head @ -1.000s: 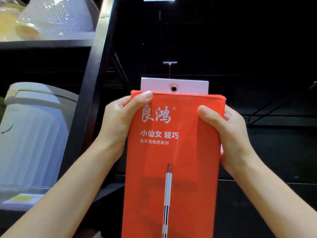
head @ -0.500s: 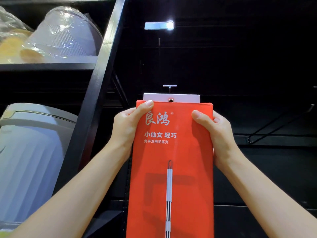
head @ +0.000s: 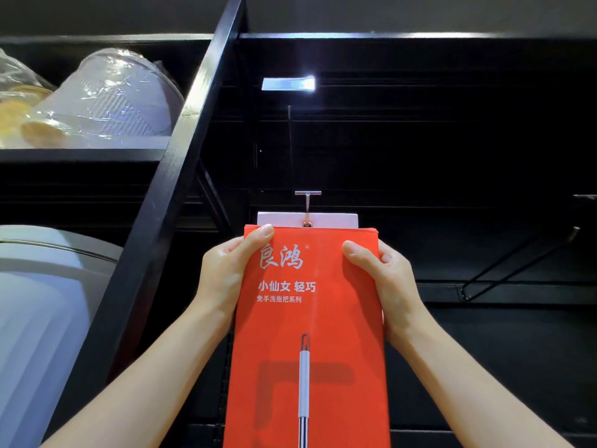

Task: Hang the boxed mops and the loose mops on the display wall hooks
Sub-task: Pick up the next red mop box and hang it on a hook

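A tall red mop box (head: 310, 337) with white lettering and a printed mop handle stands upright against the black display wall (head: 452, 163). Its white top tab (head: 336, 218) has a metal eyelet. A silver hook (head: 307, 202) on the wall runs down to that eyelet and appears to pass through it. My left hand (head: 226, 276) grips the box's upper left edge, thumb on the front. On the upper right edge, my right hand (head: 384, 279) holds it the same way.
A black shelf post (head: 181, 176) slants up on the left. Plastic-wrapped bowls (head: 106, 98) lie on the shelf beyond it, and a white bin (head: 42, 305) stands below. Black wire hooks (head: 517, 266) jut from the wall at right. A price tag holder (head: 288, 84) gleams above.
The box has gone away from me toward the wall, and its eyelet has slid onto the silver hook. The view has tilted upward. Both hands keep their grip.
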Tool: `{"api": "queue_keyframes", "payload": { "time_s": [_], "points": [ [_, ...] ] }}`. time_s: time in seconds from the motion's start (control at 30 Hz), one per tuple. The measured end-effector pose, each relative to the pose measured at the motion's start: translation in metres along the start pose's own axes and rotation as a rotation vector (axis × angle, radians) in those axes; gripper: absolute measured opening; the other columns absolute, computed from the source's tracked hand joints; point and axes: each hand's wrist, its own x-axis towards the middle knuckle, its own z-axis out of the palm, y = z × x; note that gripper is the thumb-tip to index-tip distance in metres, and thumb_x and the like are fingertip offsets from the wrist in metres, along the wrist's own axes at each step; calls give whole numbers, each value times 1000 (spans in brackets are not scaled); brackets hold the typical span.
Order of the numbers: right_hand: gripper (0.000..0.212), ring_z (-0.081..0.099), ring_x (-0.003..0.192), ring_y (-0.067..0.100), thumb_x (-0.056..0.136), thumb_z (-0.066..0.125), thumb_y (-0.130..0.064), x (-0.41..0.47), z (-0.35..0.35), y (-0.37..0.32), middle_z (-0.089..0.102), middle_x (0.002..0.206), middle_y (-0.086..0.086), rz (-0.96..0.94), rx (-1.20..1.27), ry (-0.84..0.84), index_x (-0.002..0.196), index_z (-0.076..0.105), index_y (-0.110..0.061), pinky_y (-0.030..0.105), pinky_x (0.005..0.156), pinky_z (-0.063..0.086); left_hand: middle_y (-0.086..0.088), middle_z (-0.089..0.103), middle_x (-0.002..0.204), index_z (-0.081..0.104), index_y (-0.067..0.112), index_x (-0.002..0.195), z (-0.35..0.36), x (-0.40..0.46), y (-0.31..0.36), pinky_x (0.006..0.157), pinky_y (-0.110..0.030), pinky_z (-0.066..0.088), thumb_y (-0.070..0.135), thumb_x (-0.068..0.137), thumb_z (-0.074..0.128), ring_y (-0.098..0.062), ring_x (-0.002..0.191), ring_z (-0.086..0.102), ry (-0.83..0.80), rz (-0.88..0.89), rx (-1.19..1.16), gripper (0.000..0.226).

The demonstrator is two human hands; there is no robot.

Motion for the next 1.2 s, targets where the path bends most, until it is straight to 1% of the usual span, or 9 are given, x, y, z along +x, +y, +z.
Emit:
{"api": "queue_keyframes", "payload": {
  "time_s": [0.17, 0.3, 0.47, 0.63, 0.7, 0.8, 0.97, 1.07, 1.2],
  "points": [
    [22, 71, 73, 23, 70, 72, -32, 2, -1, 1, 74, 85, 8, -10, -25, -24, 87, 72, -19, 33, 64, 54, -14, 73, 75, 73, 4, 80, 0, 1, 0, 62, -33, 58, 44, 52, 75, -23, 59, 68, -9, -3, -1, 49],
    [23, 71, 73, 23, 69, 73, -34, 3, -1, 1, 74, 85, 8, -10, -44, -27, 86, 72, -18, 33, 64, 55, -12, 73, 72, 73, 5, 78, -1, 2, 1, 58, -31, 57, 44, 55, 74, -21, 57, 68, -11, -4, 24, 46],
    [22, 71, 75, 24, 72, 70, -34, 6, -1, 1, 74, 86, 9, -18, -75, -23, 86, 72, -18, 35, 67, 55, -11, 74, 73, 74, 8, 76, -1, 4, 2, 60, -31, 57, 45, 56, 73, -21, 59, 69, -24, 3, 45, 42],
    [28, 71, 81, 26, 69, 72, -36, 8, -3, -1, 74, 94, 13, -15, -116, -53, 90, 72, -18, 40, 74, 57, -12, 74, 74, 74, 10, 73, -3, 5, 0, 65, -34, 57, 47, 55, 71, -22, 60, 70, -48, 8, 60, 42],
    [31, 71, 80, 26, 65, 72, -39, 8, -3, -3, 74, 93, 12, -12, -125, -75, 89, 72, -20, 37, 71, 58, -13, 74, 76, 75, 10, 73, -4, 5, -1, 68, -35, 57, 49, 53, 72, -23, 62, 70, -60, 12, 56, 44],
    [27, 71, 78, 25, 70, 69, -35, 10, -4, -6, 75, 92, 12, -5, -135, -103, 91, 71, -18, 35, 67, 57, -14, 75, 77, 74, 9, 76, -5, 5, -2, 69, -37, 56, 50, 52, 71, -24, 63, 70, -78, 24, 51, 47],
    [46, 71, 79, 26, 61, 69, -43, 13, -5, -10, 74, 95, 14, 3, -140, -136, 97, 69, -14, 36, 70, 57, -16, 74, 80, 73, 5, 81, -4, 5, 0, 70, -37, 57, 48, 56, 69, -25, 65, 70, -100, 41, 51, 50],
    [51, 71, 78, 26, 59, 68, -44, 15, -5, -11, 75, 93, 14, 24, -142, -145, 98, 69, -12, 36, 70, 56, -18, 74, 81, 75, 6, 79, -6, 7, 2, 72, -39, 57, 47, 56, 69, -27, 65, 70, -122, 36, 45, 48],
    [50, 71, 76, 25, 56, 68, -46, 15, -6, -11, 75, 91, 13, 50, -161, -167, 95, 71, -15, 37, 71, 56, -17, 74, 77, 77, 8, 71, -8, 10, 2, 63, -34, 59, 42, 61, 67, -26, 63, 71, -163, 41, 31, 36]
  ]
}}
